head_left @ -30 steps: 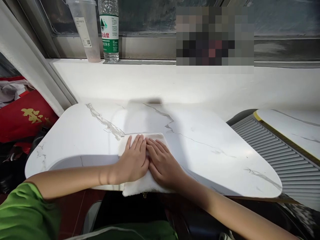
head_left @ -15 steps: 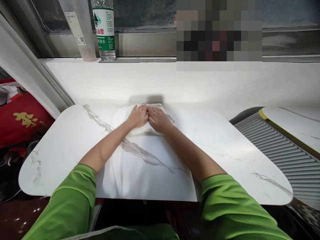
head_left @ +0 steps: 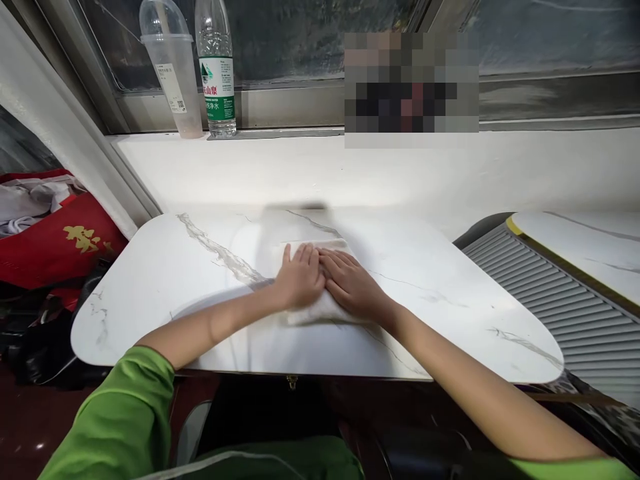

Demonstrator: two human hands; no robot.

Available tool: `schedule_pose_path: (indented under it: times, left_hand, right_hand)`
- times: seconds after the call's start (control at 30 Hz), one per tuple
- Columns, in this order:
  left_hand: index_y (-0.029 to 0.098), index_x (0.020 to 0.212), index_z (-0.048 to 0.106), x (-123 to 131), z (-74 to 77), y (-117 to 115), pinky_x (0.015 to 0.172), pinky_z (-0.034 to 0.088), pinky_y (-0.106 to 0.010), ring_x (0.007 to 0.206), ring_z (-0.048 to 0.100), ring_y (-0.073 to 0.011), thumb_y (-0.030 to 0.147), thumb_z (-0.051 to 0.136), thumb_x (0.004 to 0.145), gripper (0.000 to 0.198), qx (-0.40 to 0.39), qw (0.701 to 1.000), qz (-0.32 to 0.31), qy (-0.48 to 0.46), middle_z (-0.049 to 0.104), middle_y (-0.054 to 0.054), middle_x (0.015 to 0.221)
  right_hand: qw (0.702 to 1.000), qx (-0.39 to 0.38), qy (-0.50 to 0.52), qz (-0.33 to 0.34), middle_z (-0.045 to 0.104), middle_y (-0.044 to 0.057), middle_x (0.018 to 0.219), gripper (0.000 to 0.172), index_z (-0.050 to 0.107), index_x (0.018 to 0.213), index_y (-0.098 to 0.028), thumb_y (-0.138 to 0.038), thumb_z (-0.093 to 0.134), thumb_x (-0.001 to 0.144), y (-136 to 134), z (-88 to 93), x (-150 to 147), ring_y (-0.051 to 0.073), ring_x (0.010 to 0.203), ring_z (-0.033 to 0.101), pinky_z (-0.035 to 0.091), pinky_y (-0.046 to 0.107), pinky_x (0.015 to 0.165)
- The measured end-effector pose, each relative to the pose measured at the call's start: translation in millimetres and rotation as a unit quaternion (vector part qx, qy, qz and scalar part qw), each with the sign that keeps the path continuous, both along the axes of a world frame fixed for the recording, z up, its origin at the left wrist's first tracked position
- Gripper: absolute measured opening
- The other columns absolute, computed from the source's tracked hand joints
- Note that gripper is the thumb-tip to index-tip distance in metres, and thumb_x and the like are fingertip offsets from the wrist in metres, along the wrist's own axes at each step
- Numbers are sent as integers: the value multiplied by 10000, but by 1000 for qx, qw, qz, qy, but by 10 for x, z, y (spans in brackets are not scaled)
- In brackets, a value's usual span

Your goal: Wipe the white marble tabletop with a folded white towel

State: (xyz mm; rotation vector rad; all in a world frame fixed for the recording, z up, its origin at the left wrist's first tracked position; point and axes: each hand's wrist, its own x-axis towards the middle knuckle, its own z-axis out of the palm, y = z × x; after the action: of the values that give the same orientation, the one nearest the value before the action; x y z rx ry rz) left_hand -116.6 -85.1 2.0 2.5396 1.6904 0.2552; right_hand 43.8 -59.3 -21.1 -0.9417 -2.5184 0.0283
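Note:
A folded white cloth [head_left: 320,312] lies flat on the white marble-patterned table [head_left: 150,300]. On its left part rests my left hand [head_left: 303,277], palm down, fingers stretched out and thumb apart. Beside it my right hand [head_left: 353,280] lies palm down on the cloth too, fingers extended towards the left hand. The fingertips of both hands meet near the cloth's middle. Both hands press on the cloth from above rather than wrapping round it; the palms' undersides are hidden.
On the window ledge stand a clear plastic cup with a domed lid [head_left: 187,110] and a water bottle [head_left: 220,100]. A red bag [head_left: 65,233] is at the left. A ribbed grey panel [head_left: 540,300] borders a second table [head_left: 585,233] at the right.
Both hands and the cloth have come back from the wall side towards the table's front edge and slightly to the right. The camera view has shifted a little as well.

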Motion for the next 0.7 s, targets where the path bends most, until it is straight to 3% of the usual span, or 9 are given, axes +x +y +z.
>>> schedule_pose_path:
  times: [0.13, 0.3, 0.47, 0.7]
  left_hand:
    - [-54, 1474, 341, 416, -3, -357, 1209, 41, -654, 1514, 164, -343, 295, 286, 975, 611, -10, 999, -44, -24, 286, -232, 1585]
    - [-2, 1472, 368, 809, -13, -340, 1225, 70, -629, 1516, 176, -314, 275, 278, 975, 577, -24, 995, -74, -58, 305, -199, 1591]
    - [2, 1485, 337, 936, -19, 46, 1235, 56, -594, 1505, 221, -297, 251, 268, 983, 565, -43, 995, -59, -61, 305, -202, 1591]
    - [43, 1486, 369, 730, -38, 994, 1252, 88, -493, 1513, 189, -273, 273, 278, 990, 555, -42, 997, -25, -67, 312, -140, 1603]
  right_hand:
    - [1000, 3, 17, -3, 572, 152, 1398, 521, 453, 1428, -169, -272, 355, 927, -406, -41, 496, 303, 1341, 485, 423, 531, 1085]
    - [996, -24, 15, -86, 604, 135, 1351, 522, 464, 1424, -229, -284, 373, 913, -500, -62, 898, 314, 1284, 535, 459, 551, 1037]
    - [992, -39, 23, -115, 634, 123, 1300, 516, 549, 1320, -230, -197, 371, 837, -128, -42, 944, 320, 1228, 569, 457, 560, 1019]
    - [989, -33, 20, -140, 680, 161, 1184, 450, 597, 1205, -132, -190, 378, 817, 760, 44, 603, 319, 1107, 608, 479, 482, 973]
